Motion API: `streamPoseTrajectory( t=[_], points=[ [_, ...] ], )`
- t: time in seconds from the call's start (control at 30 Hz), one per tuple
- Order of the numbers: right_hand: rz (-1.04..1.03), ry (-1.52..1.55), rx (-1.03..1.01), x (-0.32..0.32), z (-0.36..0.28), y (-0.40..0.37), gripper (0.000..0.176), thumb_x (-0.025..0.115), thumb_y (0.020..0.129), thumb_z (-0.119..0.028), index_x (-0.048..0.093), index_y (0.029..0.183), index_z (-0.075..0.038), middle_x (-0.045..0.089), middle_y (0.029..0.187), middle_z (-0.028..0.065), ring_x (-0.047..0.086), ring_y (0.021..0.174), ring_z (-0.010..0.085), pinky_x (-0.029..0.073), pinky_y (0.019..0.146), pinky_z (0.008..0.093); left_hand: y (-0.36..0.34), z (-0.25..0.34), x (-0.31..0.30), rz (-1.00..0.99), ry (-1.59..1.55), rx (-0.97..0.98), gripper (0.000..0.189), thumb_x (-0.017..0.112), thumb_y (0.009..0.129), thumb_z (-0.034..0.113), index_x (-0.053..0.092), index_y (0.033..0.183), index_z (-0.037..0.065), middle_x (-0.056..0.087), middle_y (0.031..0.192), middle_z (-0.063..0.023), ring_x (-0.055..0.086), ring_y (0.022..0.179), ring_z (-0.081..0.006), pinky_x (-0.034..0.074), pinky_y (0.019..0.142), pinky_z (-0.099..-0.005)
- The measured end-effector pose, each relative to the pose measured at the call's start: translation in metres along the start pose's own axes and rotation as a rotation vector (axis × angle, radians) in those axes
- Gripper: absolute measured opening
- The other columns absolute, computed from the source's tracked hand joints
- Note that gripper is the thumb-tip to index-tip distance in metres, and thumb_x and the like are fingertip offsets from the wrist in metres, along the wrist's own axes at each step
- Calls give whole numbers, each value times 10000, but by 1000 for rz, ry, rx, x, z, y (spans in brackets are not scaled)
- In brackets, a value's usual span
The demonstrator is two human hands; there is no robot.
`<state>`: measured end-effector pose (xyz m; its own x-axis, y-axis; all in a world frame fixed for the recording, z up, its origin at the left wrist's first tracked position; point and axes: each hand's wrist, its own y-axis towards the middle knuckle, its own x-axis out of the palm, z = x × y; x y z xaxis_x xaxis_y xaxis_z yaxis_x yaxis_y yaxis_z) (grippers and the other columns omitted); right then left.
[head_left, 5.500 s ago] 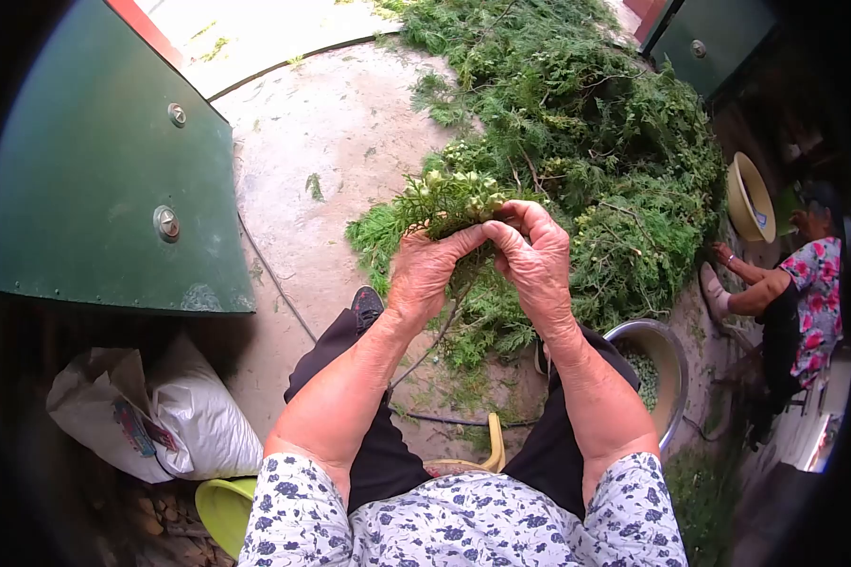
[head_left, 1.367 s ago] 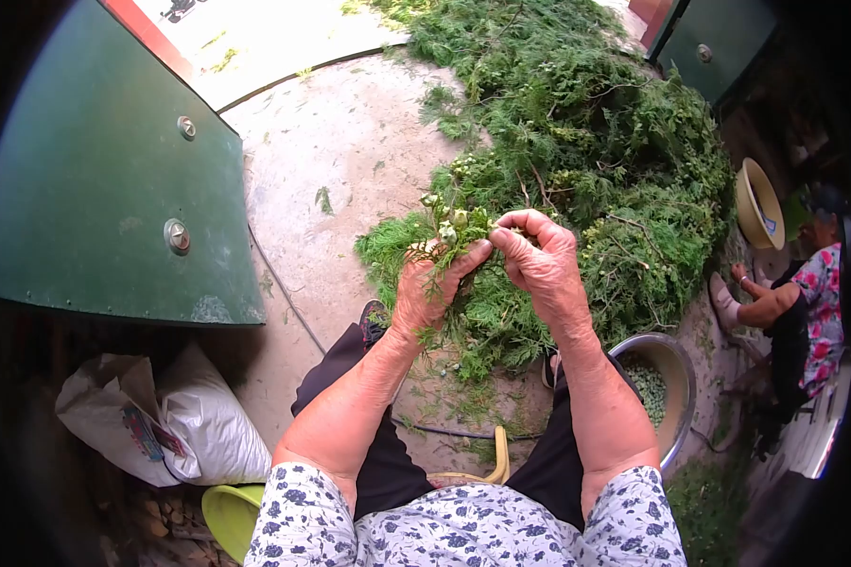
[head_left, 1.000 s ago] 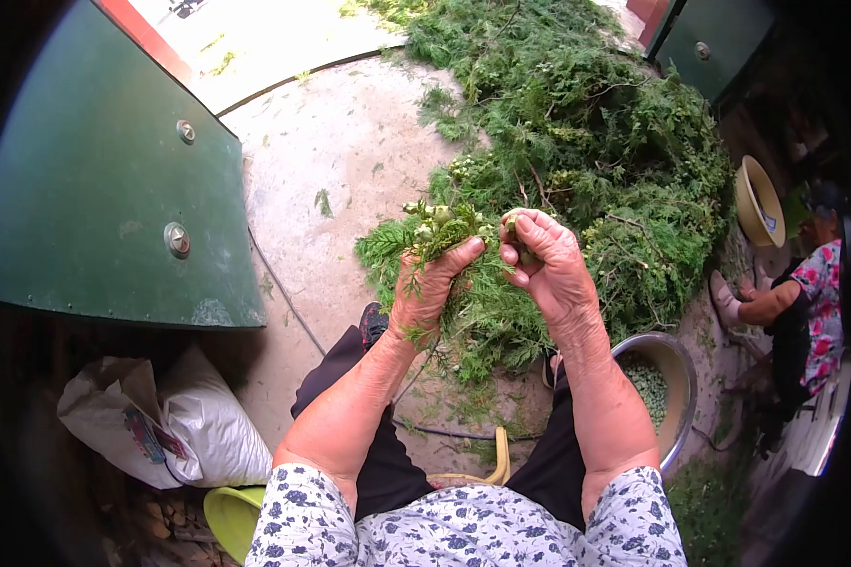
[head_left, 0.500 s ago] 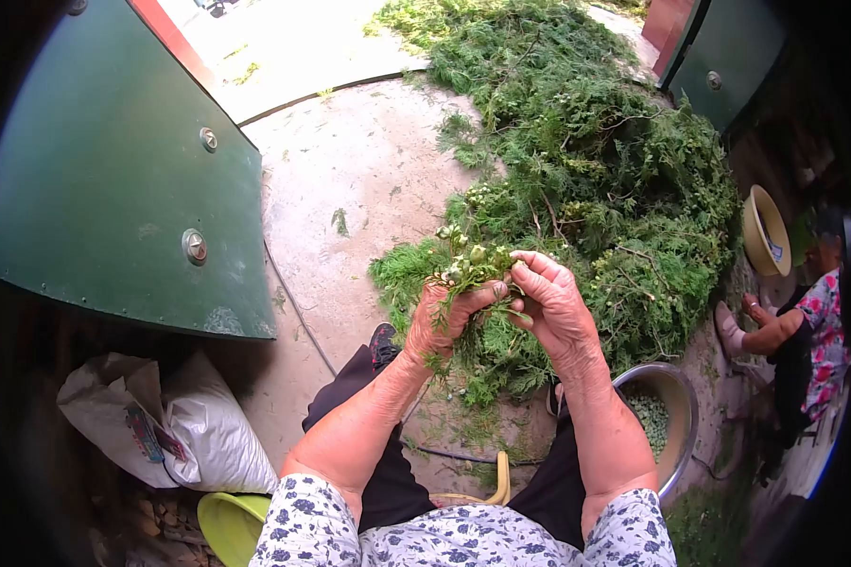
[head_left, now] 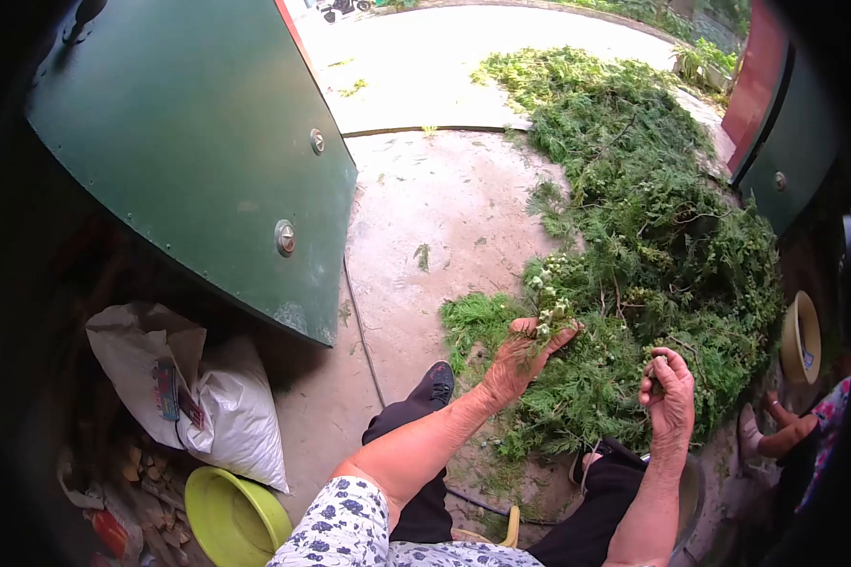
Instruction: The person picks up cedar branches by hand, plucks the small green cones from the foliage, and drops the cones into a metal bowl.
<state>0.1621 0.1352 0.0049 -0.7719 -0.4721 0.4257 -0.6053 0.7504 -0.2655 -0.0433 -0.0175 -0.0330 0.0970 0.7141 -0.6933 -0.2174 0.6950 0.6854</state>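
My left hand [head_left: 520,361] is closed on a green sprig [head_left: 550,307] that bears pale green cones. To its right, apart from it, my right hand [head_left: 669,389] has its fingers pinched together; something small seems to be between them, too small to name. Beyond both hands lies a large heap of cut evergreen branches [head_left: 671,217] on the floor. Behind my right forearm, the metal basin [head_left: 692,501] shows only at its edge.
A green metal door [head_left: 199,161] stands at the left, above a white sack [head_left: 241,416] and a lime-green basin [head_left: 236,520]. A cable [head_left: 361,331] runs along the floor. At the right, a seated person [head_left: 799,435] is near a beige basin [head_left: 802,338].
My hands have parted, with my right hand drawn away to the right from the sprig. My left hand still holds the sprig. The view has turned left, so the scene sits further right.
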Motion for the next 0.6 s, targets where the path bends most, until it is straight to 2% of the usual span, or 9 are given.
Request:
streamPoseTrajectory(
  t=[0.07,0.2,0.23,0.27,0.33,0.43,0.47,0.5,0.6],
  points=[
    [71,-43,-36,-24,-8,-5,168,588,853,-117,542,998,-45,563,718,29,529,552,89,431,404,209,-2,-3,7,-53,-578,-334,287,503,914,241,576,1161,116,654,830,-59,587,744,-156,455,757,-305],
    [249,-126,-52,-91,-11,-21,155,579,865,-141,529,999,-79,518,703,-7,497,527,76,386,387,195,-5,-5,18,87,-999,-604,198,577,878,213,592,980,44,620,768,-34,581,723,-133,463,700,-290],
    [311,-142,-40,-106,-10,-29,149,584,868,-163,532,988,-92,515,693,-10,493,524,74,375,376,193,0,1,15,162,-1288,-793,222,581,878,256,573,887,34,602,748,-32,578,718,-118,460,683,-278],
    [378,-177,-32,-128,-3,-35,153,589,867,-201,543,978,-106,509,671,-23,484,503,74,361,371,187,8,7,1,166,-1287,-792,222,581,878,256,573,887,34,602,748,-32,578,718,-118,460,683,-278],
    [469,-356,-3,-176,17,-51,154,594,858,-212,547,954,-101,503,644,-17,470,470,79,355,348,197,23,16,-25,98,-1566,-982,261,586,870,287,592,907,29,606,752,-31,577,712,-123,459,683,-278],
    [652,-593,163,-246,50,-88,151,603,819,-173,583,893,-42,532,658,-4,503,501,108,397,401,248,21,18,-17,139,-1324,-809,296,584,867,316,612,925,27,607,756,-25,573,705,-110,450,664,-262],
    [658,-597,169,-284,65,-103,151,603,819,-173,583,893,-42,532,658,-4,503,501,108,397,401,248,21,19,-18,134,-1329,-816,296,584,867,316,612,925,27,607,756,-25,573,705,-110,450,664,-262],
    [642,-854,173,-325,82,-117,153,604,805,-165,606,845,-18,563,666,31,522,524,152,421,455,291,23,19,-21,91,-1310,-839,310,586,863,329,621,925,27,608,755,-22,565,698,-102,440,651,-252],
    [646,-1336,281,-358,94,-142,158,607,767,-142,643,792,10,614,700,108,567,608,239,455,587,355,30,16,-31,-44,-1357,-942,323,575,870,344,638,906,30,594,714,-8,526,653,-83,405,615,-229]
  ],
)
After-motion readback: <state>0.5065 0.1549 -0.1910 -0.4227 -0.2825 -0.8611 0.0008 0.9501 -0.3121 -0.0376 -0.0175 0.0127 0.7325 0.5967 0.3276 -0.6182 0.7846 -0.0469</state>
